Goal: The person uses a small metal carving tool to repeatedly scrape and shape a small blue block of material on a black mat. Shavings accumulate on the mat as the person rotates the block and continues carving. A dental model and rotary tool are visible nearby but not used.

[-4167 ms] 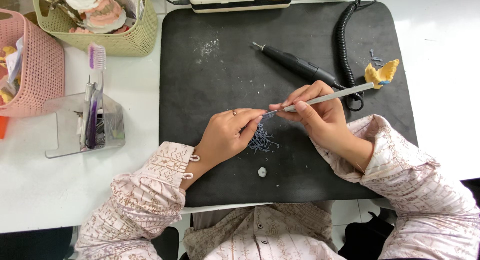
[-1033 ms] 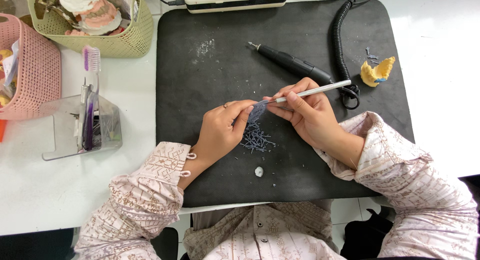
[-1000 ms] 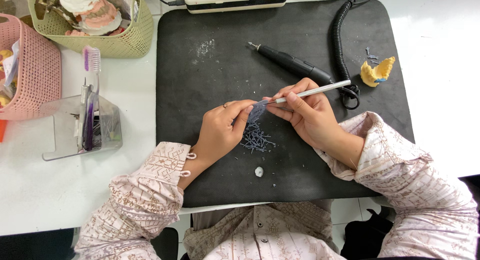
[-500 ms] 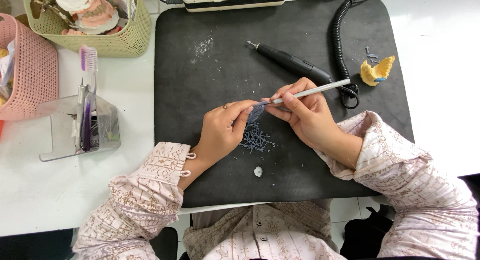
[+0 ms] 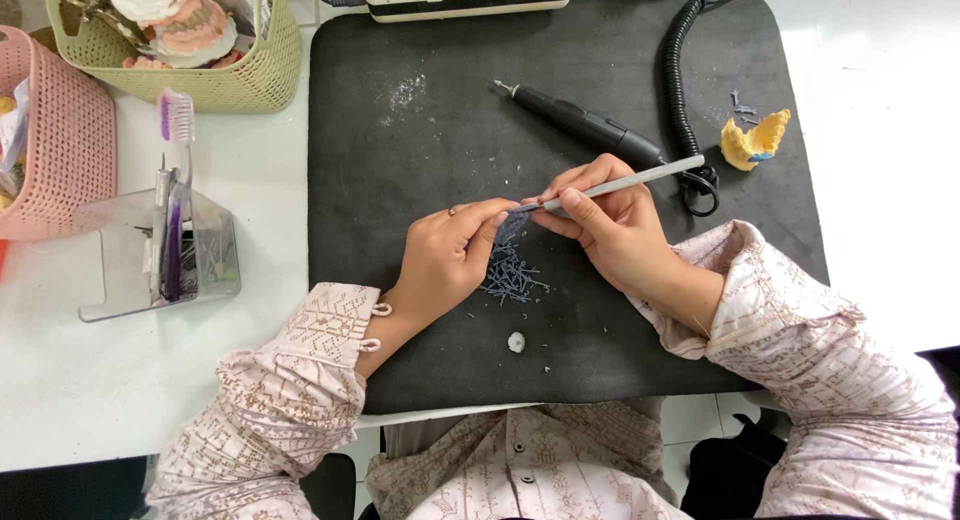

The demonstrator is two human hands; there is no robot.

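My left hand (image 5: 450,260) pinches a small blue-grey wax piece (image 5: 512,225) between thumb and fingers over the black mat (image 5: 420,140). My right hand (image 5: 605,225) grips a thin silver hand tool (image 5: 640,180) like a pen, with its tip on the wax piece. Thin blue-grey shavings (image 5: 510,278) lie in a small heap just below the hands. A tiny white lump (image 5: 516,342) rests lower on the mat.
A black rotary handpiece (image 5: 585,128) with a coiled cord (image 5: 685,75) lies behind the hands. A yellow dental model (image 5: 755,142) sits at the mat's right. On the left stand a green basket (image 5: 215,75) with casts, a pink basket (image 5: 60,155) and a clear tool holder (image 5: 165,250).
Both hands have stayed close together over the mat. The wax piece and tool tip have shifted only slightly. 4.2 s ago the hands worked a little lower, near the shavings.
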